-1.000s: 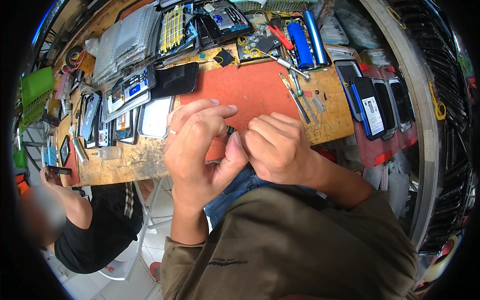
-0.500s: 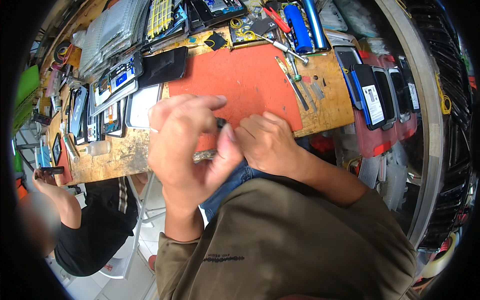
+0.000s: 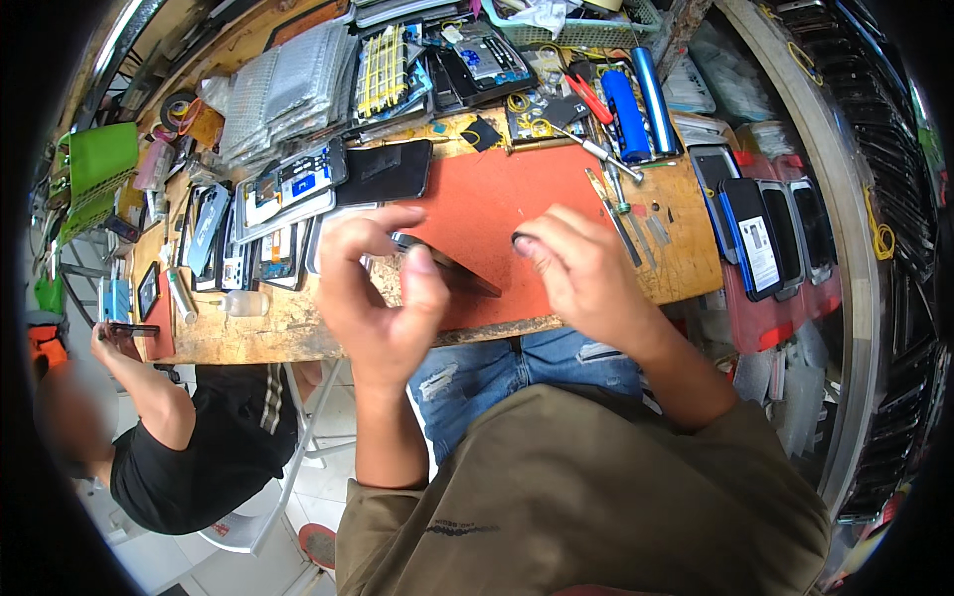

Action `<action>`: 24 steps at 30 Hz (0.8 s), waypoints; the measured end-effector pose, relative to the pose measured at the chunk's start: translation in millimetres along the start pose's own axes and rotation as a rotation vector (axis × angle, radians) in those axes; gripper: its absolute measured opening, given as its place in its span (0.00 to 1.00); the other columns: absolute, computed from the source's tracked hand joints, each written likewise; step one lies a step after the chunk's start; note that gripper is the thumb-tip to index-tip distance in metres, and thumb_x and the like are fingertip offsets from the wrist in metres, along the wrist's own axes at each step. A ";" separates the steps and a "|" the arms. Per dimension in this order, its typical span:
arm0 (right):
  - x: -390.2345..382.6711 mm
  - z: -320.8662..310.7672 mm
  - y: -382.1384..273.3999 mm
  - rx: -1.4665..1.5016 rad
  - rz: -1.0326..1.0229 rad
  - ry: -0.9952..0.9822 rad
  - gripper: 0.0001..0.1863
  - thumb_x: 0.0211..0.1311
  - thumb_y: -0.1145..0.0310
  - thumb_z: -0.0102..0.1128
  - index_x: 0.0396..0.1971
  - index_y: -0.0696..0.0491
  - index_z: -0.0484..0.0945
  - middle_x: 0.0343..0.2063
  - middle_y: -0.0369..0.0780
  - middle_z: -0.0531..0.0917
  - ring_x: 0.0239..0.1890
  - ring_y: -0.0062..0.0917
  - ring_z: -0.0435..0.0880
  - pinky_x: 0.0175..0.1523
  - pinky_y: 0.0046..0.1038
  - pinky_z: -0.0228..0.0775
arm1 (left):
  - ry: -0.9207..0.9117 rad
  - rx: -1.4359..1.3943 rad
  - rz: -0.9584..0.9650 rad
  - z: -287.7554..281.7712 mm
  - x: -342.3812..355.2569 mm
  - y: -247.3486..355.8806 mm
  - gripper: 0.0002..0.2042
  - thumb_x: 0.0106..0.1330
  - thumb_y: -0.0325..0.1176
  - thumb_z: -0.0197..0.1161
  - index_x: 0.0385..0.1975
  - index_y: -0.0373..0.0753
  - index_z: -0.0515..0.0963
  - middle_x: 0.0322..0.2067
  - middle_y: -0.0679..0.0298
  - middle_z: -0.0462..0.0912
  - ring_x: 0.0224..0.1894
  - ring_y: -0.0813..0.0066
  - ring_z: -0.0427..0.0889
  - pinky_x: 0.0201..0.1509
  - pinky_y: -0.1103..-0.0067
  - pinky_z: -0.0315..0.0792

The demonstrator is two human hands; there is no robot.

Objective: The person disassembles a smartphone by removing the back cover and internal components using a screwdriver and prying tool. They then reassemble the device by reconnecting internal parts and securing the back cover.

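Observation:
My left hand (image 3: 383, 288) grips a thin dark flat piece (image 3: 459, 271) between thumb and fingers. It is seen nearly edge-on, tilted over the red-orange mat (image 3: 487, 194); it looks like a phone or a phone panel, but I cannot make out which. To its right, my right hand (image 3: 586, 263) is closed in a pinch, with a small dark bit (image 3: 518, 238) showing at the fingertips. That bit is too small to name. A gap separates the two hands. A black phone panel (image 3: 383, 171) lies at the mat's upper left edge.
Screwdrivers and tweezers (image 3: 618, 214) lie right of the mat, below a blue cylinder (image 3: 624, 114). Opened phones (image 3: 288, 189) and bubble-wrap sleeves (image 3: 283, 94) crowd the left. Boxed phones (image 3: 752, 238) stand right of the wooden bench (image 3: 671, 258). Another person (image 3: 189, 447) sits at left.
My hands have moved apart, the right one going rightward from the left. The flat dark piece now shows below my left fingers. The whole view has shifted somewhat.

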State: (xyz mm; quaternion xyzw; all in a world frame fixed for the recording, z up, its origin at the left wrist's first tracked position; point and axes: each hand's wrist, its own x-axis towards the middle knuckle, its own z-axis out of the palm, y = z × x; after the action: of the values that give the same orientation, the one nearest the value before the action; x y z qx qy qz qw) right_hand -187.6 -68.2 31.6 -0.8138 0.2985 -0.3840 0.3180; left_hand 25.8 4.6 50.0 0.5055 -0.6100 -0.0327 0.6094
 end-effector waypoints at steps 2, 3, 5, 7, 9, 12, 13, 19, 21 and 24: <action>14.0 -14.4 -7.7 0.018 -0.123 0.055 0.07 0.69 0.81 0.67 0.45 0.59 0.84 0.34 0.43 0.84 0.34 0.37 0.86 0.38 0.36 0.76 | -0.062 0.110 0.076 6.1 -0.2 7.2 0.13 0.59 0.22 0.69 0.41 0.37 0.74 0.41 0.53 0.89 0.45 0.57 0.84 0.55 0.65 0.76; 18.3 -21.3 -13.6 0.025 -0.176 0.086 0.10 0.67 0.84 0.68 0.46 0.59 0.86 0.33 0.42 0.84 0.33 0.33 0.86 0.37 0.32 0.76 | -0.094 0.104 0.099 9.1 1.4 10.0 0.14 0.58 0.22 0.70 0.41 0.38 0.75 0.42 0.54 0.89 0.44 0.54 0.83 0.53 0.63 0.76; 22.6 -31.1 -27.5 0.032 -0.216 0.081 0.11 0.65 0.84 0.70 0.46 0.59 0.86 0.34 0.41 0.85 0.33 0.31 0.86 0.37 0.32 0.76 | -0.131 0.143 0.172 12.9 4.8 15.9 0.14 0.58 0.22 0.70 0.42 0.38 0.75 0.41 0.55 0.89 0.43 0.53 0.83 0.53 0.62 0.76; 23.0 -35.1 -40.9 0.090 -0.153 0.054 0.09 0.65 0.83 0.70 0.43 0.59 0.86 0.34 0.43 0.85 0.33 0.33 0.86 0.37 0.32 0.77 | -0.161 0.167 0.203 15.4 7.2 21.7 0.14 0.57 0.23 0.71 0.43 0.37 0.77 0.42 0.54 0.89 0.44 0.51 0.82 0.55 0.60 0.75; 23.2 -36.1 -48.4 0.077 -0.225 0.055 0.09 0.64 0.83 0.70 0.43 0.59 0.86 0.34 0.44 0.85 0.33 0.35 0.86 0.37 0.32 0.77 | -0.183 0.152 0.198 16.7 8.9 24.9 0.14 0.57 0.24 0.70 0.41 0.37 0.77 0.42 0.54 0.89 0.44 0.51 0.82 0.55 0.60 0.75; 20.9 -34.0 -50.9 -0.004 -0.295 0.045 0.10 0.63 0.82 0.70 0.44 0.59 0.84 0.33 0.44 0.82 0.31 0.38 0.84 0.35 0.35 0.76 | -0.199 0.135 0.199 18.4 10.4 25.0 0.14 0.53 0.25 0.68 0.40 0.37 0.77 0.44 0.53 0.88 0.45 0.49 0.82 0.57 0.59 0.74; 19.7 -32.7 -50.2 -0.054 -0.310 0.058 0.10 0.63 0.82 0.71 0.43 0.59 0.84 0.33 0.44 0.82 0.31 0.38 0.84 0.35 0.36 0.76 | -0.204 0.133 0.201 18.6 10.3 24.8 0.14 0.52 0.25 0.67 0.41 0.36 0.77 0.44 0.53 0.88 0.45 0.49 0.82 0.57 0.59 0.74; 13.5 -26.8 -46.1 -0.228 -0.380 0.085 0.09 0.61 0.81 0.72 0.39 0.58 0.83 0.31 0.43 0.79 0.30 0.38 0.82 0.34 0.39 0.74 | -0.222 0.117 0.183 19.8 9.1 26.8 0.17 0.48 0.23 0.65 0.41 0.35 0.78 0.44 0.53 0.88 0.46 0.48 0.82 0.57 0.59 0.73; 12.7 -25.9 -45.8 -0.259 -0.364 0.054 0.08 0.61 0.80 0.72 0.38 0.58 0.82 0.31 0.43 0.79 0.30 0.39 0.83 0.34 0.39 0.75 | -0.224 0.120 0.183 20.1 10.7 27.9 0.18 0.47 0.23 0.64 0.42 0.35 0.78 0.44 0.53 0.88 0.46 0.48 0.82 0.57 0.59 0.73; 12.7 -23.7 -43.9 -0.265 -0.330 0.013 0.07 0.62 0.79 0.72 0.37 0.58 0.81 0.30 0.43 0.79 0.29 0.40 0.83 0.33 0.39 0.74 | -0.224 0.124 0.182 20.1 13.6 28.3 0.19 0.46 0.22 0.63 0.42 0.34 0.78 0.44 0.53 0.87 0.46 0.47 0.82 0.57 0.58 0.73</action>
State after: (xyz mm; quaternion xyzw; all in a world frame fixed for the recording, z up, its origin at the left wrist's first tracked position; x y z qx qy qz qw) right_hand -189.5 -57.0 81.8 -0.8839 0.2113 -0.3934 0.1390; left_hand -2.6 -2.1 73.2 0.4778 -0.7184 0.0041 0.5055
